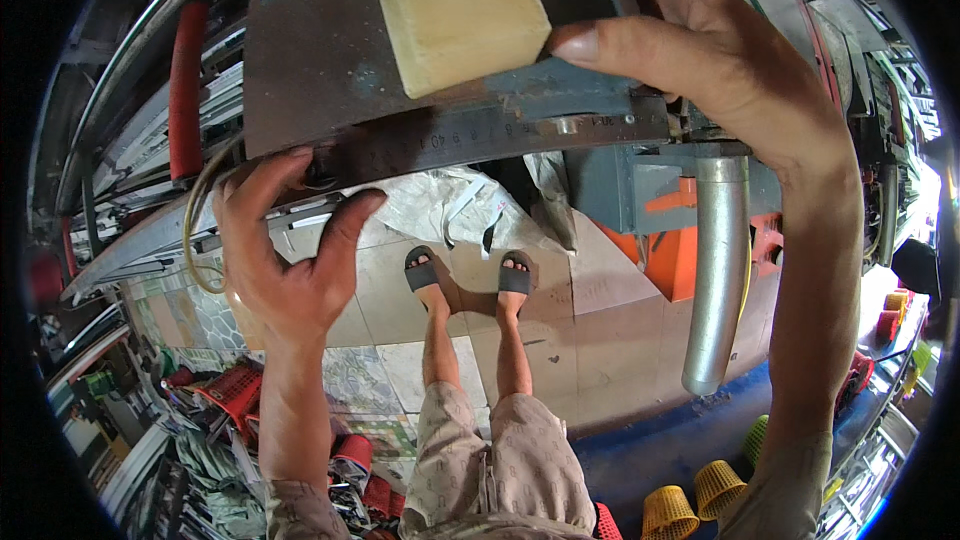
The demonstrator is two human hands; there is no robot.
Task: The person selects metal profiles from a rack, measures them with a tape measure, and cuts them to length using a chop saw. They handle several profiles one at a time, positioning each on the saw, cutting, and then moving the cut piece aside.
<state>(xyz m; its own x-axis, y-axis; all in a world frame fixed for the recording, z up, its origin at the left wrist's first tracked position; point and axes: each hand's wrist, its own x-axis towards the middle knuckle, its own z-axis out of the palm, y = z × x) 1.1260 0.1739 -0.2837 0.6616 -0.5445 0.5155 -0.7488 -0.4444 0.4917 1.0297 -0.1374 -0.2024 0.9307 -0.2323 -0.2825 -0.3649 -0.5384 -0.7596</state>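
A pale yellow rectangular block (460, 15) lies on a dark metal machine bed (310, 60). Along the bed's near edge runs a dark ruled metal strip (440, 143). My left hand (290, 260) is open at the strip's left end, thumb and forefinger apart, the forefinger tip by the edge. My right hand (710, 60) reaches round the right side of the bed. Its thumb is stretched out, with the tip at the block's lower right corner. The other fingers of that hand are mostly hidden behind the metal.
A silver metal tube (718, 270) hangs below the bed at right, beside an orange machine part (672, 260). A red cylindrical grip (187, 90) stands at left near metal lengths. White sheeting (440, 205) lies beneath the bed. Yellow baskets (670, 513) sit at lower right.
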